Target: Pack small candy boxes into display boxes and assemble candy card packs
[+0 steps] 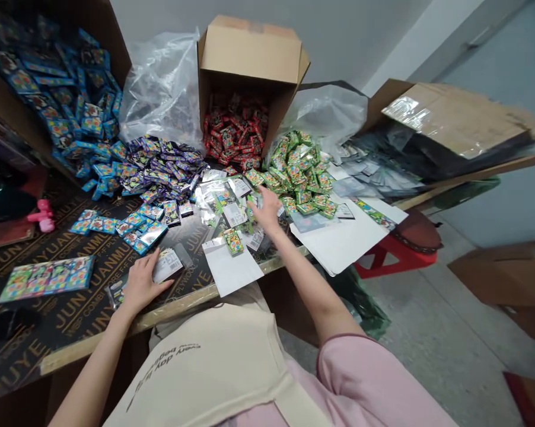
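Observation:
My left hand (140, 281) lies flat near the table's front edge, fingers spread on a clear bag with a white label (167, 264). My right hand (265, 209) reaches out to the scattered clear bags (223, 198) beside the pile of green packets (298, 172); its fingers curl over a bag, and I cannot see whether they grip it. A single green packet (232, 241) rests on a white sheet (232, 267) between my hands.
Purple packets (165, 166) and blue packets (72, 101) are heaped at the left. An open cardboard box (250, 53) holds red packets (236, 130). A packed strip (47, 277) lies front left. A white board (343, 237) overhangs the table; a red stool (401, 249) stands below.

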`<state>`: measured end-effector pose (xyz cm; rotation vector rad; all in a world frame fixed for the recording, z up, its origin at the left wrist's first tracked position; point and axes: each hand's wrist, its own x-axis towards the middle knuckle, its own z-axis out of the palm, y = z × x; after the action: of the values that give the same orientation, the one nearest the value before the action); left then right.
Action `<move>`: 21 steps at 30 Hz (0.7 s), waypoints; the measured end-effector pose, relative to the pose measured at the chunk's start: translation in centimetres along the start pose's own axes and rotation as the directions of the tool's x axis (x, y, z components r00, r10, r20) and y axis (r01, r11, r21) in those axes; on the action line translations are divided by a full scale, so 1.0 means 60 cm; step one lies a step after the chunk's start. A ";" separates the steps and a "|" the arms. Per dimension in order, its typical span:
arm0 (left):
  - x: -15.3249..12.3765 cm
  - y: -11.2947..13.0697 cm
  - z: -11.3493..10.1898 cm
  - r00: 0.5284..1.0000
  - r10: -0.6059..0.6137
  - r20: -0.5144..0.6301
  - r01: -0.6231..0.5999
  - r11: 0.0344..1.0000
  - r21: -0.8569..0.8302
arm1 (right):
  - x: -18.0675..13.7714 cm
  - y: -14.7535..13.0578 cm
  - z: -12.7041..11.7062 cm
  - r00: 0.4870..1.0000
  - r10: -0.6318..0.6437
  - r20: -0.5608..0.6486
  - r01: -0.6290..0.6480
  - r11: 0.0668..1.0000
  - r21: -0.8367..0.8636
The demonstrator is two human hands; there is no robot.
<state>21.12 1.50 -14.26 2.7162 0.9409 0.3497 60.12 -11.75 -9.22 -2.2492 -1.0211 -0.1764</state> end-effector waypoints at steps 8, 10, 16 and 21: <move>-0.003 -0.004 0.025 0.998 0.044 -0.035 -0.042 0.996 0.080 | 0.064 0.169 -0.053 0.929 0.353 0.110 -0.237 0.797 -0.556; -0.003 -0.003 0.024 0.999 0.030 -0.034 -0.028 0.998 0.048 | 0.066 0.158 -0.052 0.938 0.338 0.073 -0.265 0.840 -0.473; 0.018 0.072 -0.009 0.975 -0.126 -0.184 0.065 0.950 -0.306 | 0.022 0.002 -0.032 0.997 -0.074 0.036 0.053 0.912 0.406; 0.070 0.184 -0.037 0.948 -0.308 0.079 0.190 0.349 -0.918 | -0.096 -0.168 0.008 0.886 -0.439 0.149 0.266 0.744 0.612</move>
<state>29.98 -3.93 -8.21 1.4758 0.7981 0.7079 48.91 -10.20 -6.62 -1.5259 -1.4341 0.2818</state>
